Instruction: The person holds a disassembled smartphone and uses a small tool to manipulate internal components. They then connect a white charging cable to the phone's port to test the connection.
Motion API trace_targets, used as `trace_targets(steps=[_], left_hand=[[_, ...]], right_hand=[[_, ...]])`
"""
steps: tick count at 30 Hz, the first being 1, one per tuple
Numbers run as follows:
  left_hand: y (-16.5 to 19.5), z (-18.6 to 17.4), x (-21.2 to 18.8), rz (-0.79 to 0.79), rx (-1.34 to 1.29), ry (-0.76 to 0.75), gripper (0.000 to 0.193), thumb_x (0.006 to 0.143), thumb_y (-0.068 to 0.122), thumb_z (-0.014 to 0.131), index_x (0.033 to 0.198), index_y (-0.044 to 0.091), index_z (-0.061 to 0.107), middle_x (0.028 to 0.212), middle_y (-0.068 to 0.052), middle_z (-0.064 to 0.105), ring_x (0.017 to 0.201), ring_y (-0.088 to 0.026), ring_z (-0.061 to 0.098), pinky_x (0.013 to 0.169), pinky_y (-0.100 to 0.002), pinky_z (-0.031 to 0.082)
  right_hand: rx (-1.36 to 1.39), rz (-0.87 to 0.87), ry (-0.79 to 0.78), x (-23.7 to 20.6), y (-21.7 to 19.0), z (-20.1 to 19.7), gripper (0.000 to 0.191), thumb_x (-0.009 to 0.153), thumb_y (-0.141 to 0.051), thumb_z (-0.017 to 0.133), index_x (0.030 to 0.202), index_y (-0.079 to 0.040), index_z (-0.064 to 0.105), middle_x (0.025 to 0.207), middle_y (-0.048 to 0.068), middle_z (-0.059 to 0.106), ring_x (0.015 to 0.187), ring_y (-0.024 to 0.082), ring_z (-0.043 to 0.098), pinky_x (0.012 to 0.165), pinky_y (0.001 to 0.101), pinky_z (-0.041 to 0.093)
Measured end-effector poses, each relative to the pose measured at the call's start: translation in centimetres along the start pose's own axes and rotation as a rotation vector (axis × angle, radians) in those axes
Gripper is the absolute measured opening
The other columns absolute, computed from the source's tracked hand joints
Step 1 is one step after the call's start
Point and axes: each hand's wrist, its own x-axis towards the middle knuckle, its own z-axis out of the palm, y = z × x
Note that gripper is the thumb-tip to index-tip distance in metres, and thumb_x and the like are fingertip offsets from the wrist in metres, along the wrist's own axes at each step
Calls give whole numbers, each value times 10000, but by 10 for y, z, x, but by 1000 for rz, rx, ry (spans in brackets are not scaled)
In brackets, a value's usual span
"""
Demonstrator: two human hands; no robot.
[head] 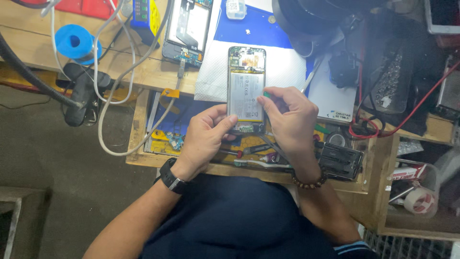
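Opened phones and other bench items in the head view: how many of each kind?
Opened phones: 2, one held by the left hand and right hand, one lying on the bench
Blue spool: 1
Tape rolls: 1
Wristwatch: 1
Bead bracelet: 1
Total: 6

Glossy battery (246,96), matt paper towel (282,67), worn wooden bench (143,72)

— Where does the head camera sit?
— Above the person, looking steeply down, close over the hands at centre; the table (143,72) fills twelve o'clock, the lap six.
— Any second view?
— Only this one.
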Motion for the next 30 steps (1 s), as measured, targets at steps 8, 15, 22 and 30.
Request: trace_targets(steps=[8, 15, 22, 30], left_hand=[[-8, 2, -23, 83, 78, -2, 314, 1028, 175, 610, 1274, -11, 670, 1061, -70, 776, 909, -78, 705, 773, -239, 582], [-10, 2, -40, 201, 169, -38, 290, 1029, 167, 621, 1238, -32, 648, 1081, -64, 763, 972, -80, 701, 838, -237, 575], [-7, -5, -54, 277, 183, 5, 308, 1011, 173, 652, 1251, -19, 627, 1098, -67, 755, 980, -87, 706, 839, -246, 583], [-23, -17, -70, 275, 149, -78, 266, 1021, 150, 660, 1226, -19, 657, 1060, -58, 762, 935, -70, 691, 809, -235, 580]], right_hand=[[397, 324, -156, -25, 2, -10, 389, 902, -53, 748, 1259, 38, 622, 970, 69, 765, 806, 72, 707, 653, 200, 580], [632, 310, -285, -47, 14, -10, 379, 916, 8, 723, 1281, 65, 636, 983, 83, 757, 859, 85, 709, 770, 208, 596], [695, 443, -395, -89, 5, -5, 396, 868, -7, 746, 1244, 43, 635, 990, 86, 741, 871, 106, 713, 785, 250, 601], [742, 300, -368, -104, 10, 2, 316, 939, -72, 646, 1241, 16, 616, 1067, 53, 730, 949, 102, 687, 846, 245, 579]])
